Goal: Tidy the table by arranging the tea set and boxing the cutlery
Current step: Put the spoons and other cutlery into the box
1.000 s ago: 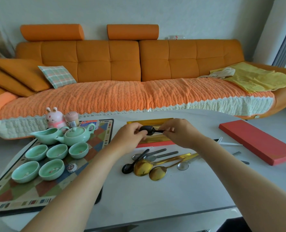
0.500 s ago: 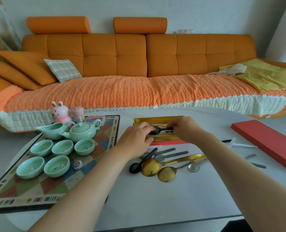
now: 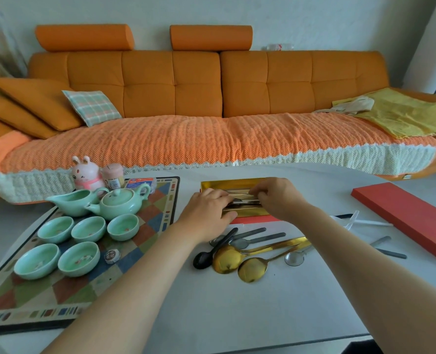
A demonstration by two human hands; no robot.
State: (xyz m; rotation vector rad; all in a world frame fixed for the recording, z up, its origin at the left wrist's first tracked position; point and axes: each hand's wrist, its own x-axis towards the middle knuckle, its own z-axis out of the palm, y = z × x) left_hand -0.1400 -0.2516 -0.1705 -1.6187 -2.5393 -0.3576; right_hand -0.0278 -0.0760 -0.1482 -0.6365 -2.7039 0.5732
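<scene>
Head view.
- Gold-lined box (image 3: 227, 183): frame centre, on white table (image 3: 237, 315).
- Dark spoon (image 3: 242, 200): over the box, between both hands.
- Right hand (image 3: 275, 198): fingertips pinched on the spoon handle.
- Left hand (image 3: 206, 213): fingers bent over the spoon's other end; grip cannot be told.
- Loose spoons (image 3: 227, 259): just below the box.
- Tea set (image 3: 120, 203): on patterned mat (image 3: 46, 297), left.
- Red lid (image 3: 403, 218): right.

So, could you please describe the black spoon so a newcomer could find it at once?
On the white table in front of the orange sofa, a loose pile of spoons lies just nearer the person than the gold-lined box. The black spoon is at the pile's left edge, beside two gold spoons; it alone has a black bowl.
</scene>
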